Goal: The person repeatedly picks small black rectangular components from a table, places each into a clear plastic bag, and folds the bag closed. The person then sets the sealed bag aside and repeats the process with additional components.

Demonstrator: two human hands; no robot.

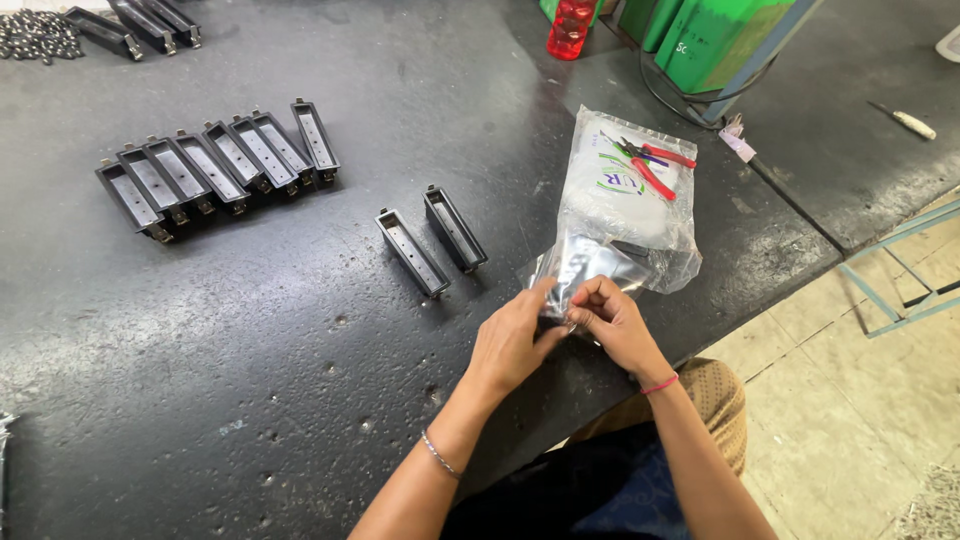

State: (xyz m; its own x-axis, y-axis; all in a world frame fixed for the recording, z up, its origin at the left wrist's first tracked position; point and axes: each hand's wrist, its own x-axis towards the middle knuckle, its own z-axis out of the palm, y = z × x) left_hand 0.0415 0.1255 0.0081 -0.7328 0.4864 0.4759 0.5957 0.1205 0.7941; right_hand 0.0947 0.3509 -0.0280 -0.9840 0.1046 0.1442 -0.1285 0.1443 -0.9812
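Note:
My left hand (512, 338) and my right hand (612, 320) meet at the near end of a clear plastic bag (620, 215) lying on the dark worktable (250, 330). Both pinch a small dark part wrapped in the bag's film at its open end. The bag holds white padding, and red-handled pliers (652, 165) lie on its far end. Just left of my hands stand two black rectangular housings (432, 240), side by side and apart from the bag.
A row of several black housings (220, 165) sits at the middle left; more (135, 25) lie at the far left beside a pile of small metal balls (38, 35). A red bottle (571, 27), green containers (715, 40) and a small screwdriver (905, 120) are at the back right.

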